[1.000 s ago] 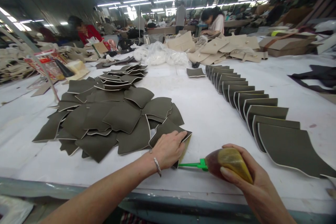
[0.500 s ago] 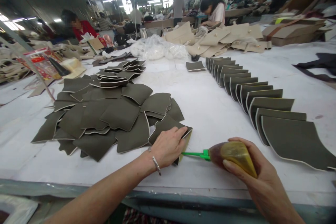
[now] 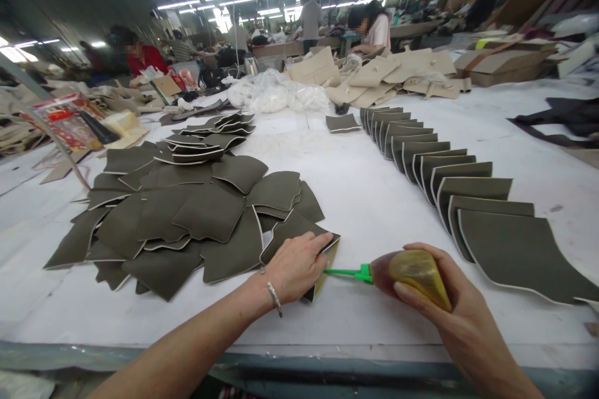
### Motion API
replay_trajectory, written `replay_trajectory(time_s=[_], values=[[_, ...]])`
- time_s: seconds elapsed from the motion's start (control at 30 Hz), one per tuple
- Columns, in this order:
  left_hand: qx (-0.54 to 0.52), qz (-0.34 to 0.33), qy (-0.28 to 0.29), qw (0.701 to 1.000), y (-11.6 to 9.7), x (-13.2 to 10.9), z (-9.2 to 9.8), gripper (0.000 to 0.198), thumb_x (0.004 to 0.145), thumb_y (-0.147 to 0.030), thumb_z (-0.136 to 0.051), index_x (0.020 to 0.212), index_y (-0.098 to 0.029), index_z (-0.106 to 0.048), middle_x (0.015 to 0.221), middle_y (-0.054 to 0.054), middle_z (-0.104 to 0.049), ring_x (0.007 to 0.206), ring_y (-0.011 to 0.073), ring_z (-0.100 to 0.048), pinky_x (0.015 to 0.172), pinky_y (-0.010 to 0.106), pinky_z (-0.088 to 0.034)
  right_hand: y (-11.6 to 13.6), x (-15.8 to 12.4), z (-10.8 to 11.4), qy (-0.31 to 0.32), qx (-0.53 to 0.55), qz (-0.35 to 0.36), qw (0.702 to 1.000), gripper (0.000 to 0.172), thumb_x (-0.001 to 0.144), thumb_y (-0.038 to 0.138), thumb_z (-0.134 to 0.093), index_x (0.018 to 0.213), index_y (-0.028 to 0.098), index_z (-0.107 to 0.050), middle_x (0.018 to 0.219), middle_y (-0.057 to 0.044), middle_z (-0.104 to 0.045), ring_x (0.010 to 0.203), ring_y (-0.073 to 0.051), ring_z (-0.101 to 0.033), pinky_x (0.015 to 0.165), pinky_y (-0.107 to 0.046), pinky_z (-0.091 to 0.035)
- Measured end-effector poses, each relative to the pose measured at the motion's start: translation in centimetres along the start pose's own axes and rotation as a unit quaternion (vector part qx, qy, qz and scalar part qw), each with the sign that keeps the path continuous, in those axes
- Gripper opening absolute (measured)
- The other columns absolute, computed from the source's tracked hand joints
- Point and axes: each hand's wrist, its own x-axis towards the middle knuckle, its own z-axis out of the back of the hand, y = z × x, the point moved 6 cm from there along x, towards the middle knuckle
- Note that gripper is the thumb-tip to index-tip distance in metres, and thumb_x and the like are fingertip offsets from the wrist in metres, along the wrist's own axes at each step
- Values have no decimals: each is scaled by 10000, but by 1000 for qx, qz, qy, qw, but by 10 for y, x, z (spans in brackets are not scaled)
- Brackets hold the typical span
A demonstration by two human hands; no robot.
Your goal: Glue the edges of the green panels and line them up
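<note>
My left hand (image 3: pixel 296 265) presses down on a dark olive cut piece (image 3: pixel 294 232) at the near edge of a loose heap of like pieces (image 3: pixel 187 212), lifting its right edge so the tan underside shows. My right hand (image 3: pixel 449 305) is wrapped round a yellow-brown squeeze bottle (image 3: pixel 412 269). The bottle's green nozzle (image 3: pixel 346 273) points left and touches the lifted edge of that piece.
A row of overlapping olive pieces (image 3: pixel 449 181) runs from the near right toward the back of the white table (image 3: pixel 360 199). Beige parts (image 3: pixel 388 75) and clear plastic bags (image 3: pixel 276 93) lie at the back. Other people work at far tables. The table's metal edge (image 3: pixel 299 361) is just below my arms.
Both hands have held the same grip on the piece and the bottle. The view has shifted slightly, and the nozzle has stayed at the piece's edge.
</note>
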Motion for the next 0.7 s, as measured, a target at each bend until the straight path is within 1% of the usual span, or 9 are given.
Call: replay_trajectory(time_s=[0.07,0.1,0.13,0.2,0.3,0.37,0.47,0.5,0.7], values=[[-7,1,3,1000,1,1,0,489,919,-214,-351,1382,-255,-505,1011,41,-644,919,230,-637,826,340,-476,-6,-1,-7,43,34,-26,998,471,805,482,-747,1184,287,-545,1034,2,-633,911,-213,-613,771,-233,-497],[-10,0,3,1000,1,2,1,492,918,-211,-351,1382,-257,-507,1011,42,-645,917,229,-637,827,338,-475,-8,0,-7,48,42,-32,997,467,807,481,-746,1182,288,-546,1040,2,-634,922,-214,-611,781,-235,-493],[-13,-1,3,1000,1,2,1,495,916,-208,-350,1382,-258,-508,1009,42,-645,916,228,-636,828,337,-474,-10,2,-6,39,42,-32,998,472,802,483,-752,1179,288,-548,1054,1,-633,939,-219,-608,798,-243,-486],[-18,-5,1,1000,1,3,1,498,912,-206,-351,1380,-265,-514,995,41,-644,908,229,-636,824,337,-474,-11,7,1,-5,22,-17,1000,491,772,494,-775,1163,287,-561,1072,-4,-629,950,-232,-604,814,-267,-474],[-21,-6,5,1000,1,3,1,508,902,-200,-356,1372,-287,-526,959,36,-638,885,230,-635,808,340,-478,-11,13,12,-63,-7,5,998,533,737,525,-786,1160,285,-567,1039,-10,-629,904,-248,-610,793,-305,-476],[-24,-3,7,1000,0,3,1,512,895,-199,-361,1369,-291,-531,955,37,-637,881,232,-634,805,343,-480,-10,11,14,-62,-20,14,998,539,738,530,-780,1168,285,-566,1054,-16,-627,904,-253,-611,789,-310,-482],[-31,-2,5,999,0,4,0,513,893,-208,-368,1376,-271,-530,978,47,-644,902,237,-633,824,350,-480,-10,7,7,-17,-18,19,1000,512,765,503,-770,1182,291,-562,1103,-18,-628,945,-247,-613,793,-280,-493],[-34,-2,4,999,1,4,0,514,892,-210,-371,1378,-264,-530,985,50,-646,910,239,-633,831,351,-480,-10,7,6,-15,-14,18,1000,504,772,496,-767,1184,292,-561,1111,-16,-628,956,-242,-611,797,-268,-491],[-50,1,-3,999,2,5,1,514,882,-204,-376,1363,-264,-547,1014,54,-662,938,237,-638,863,345,-479,-10,15,7,-72,25,7,997,536,747,504,-786,1174,287,-547,1039,0,-622,909,-217,-605,792,-252,-471]])
